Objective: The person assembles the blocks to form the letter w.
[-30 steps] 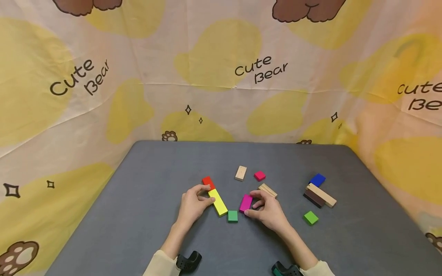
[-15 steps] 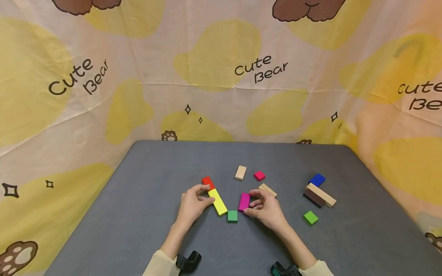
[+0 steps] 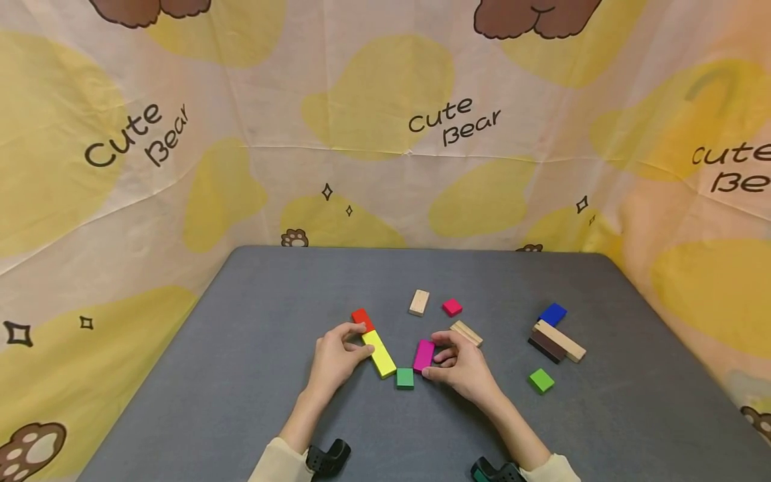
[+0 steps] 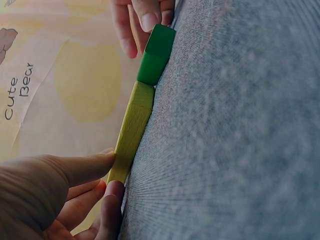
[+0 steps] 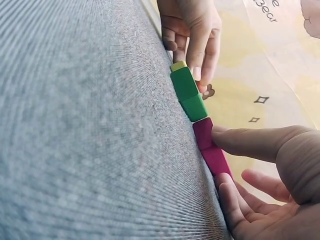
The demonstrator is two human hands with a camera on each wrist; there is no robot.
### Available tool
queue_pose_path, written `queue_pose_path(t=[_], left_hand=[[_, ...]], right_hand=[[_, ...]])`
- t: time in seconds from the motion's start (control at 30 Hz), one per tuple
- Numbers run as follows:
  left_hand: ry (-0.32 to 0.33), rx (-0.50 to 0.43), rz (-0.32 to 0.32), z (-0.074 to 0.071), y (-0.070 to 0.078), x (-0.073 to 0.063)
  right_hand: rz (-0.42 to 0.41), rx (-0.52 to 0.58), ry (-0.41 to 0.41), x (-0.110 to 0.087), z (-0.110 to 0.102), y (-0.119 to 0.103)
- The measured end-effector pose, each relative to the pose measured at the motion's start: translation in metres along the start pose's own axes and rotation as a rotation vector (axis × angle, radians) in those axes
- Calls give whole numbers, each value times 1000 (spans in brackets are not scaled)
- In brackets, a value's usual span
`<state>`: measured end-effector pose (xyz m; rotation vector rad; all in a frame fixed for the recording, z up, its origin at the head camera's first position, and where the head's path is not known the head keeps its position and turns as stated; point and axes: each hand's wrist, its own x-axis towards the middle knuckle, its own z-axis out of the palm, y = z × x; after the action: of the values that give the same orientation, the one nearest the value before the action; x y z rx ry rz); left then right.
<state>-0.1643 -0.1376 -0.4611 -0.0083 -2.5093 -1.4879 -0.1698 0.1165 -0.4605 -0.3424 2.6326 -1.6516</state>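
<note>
In the head view, my left hand [image 3: 337, 355] lies at the left side of a yellow block [image 3: 379, 355], its thumb on the block's edge. Its index fingertip reaches the seam with a red block [image 3: 363, 319], which continues the line at the far end. A green block [image 3: 405, 379] sits at the yellow block's near end; the two touch in the left wrist view. My right hand [image 3: 464, 365] holds a magenta block [image 3: 423, 356] by its ends, between thumb and fingers. In the right wrist view, the magenta block [image 5: 212, 147] stands close against the green block [image 5: 190, 95].
Behind lie a pale wood block [image 3: 419, 302], a crimson block [image 3: 452, 307] and another wooden piece [image 3: 466, 332] beside my right fingers. Farther right are blue [image 3: 552, 314], dark brown [image 3: 545, 347], long pale [image 3: 560, 340] and light green [image 3: 541, 381] blocks on the grey table [image 3: 289, 288].
My right hand has shifted slightly left with the magenta block, bringing its near end up to the green block. The left hand has stayed in place.
</note>
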Motion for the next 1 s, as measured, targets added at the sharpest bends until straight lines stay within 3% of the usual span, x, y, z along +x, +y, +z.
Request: queue_pose_path(t=[0.5,1.0], left_hand=[[-5,17,-38,1,3,-1],[1,8,-27,1,2,-2]], right_hand=[[2,-18,-25,0,-1,3],[-28,-10,-34,0,-1,2]])
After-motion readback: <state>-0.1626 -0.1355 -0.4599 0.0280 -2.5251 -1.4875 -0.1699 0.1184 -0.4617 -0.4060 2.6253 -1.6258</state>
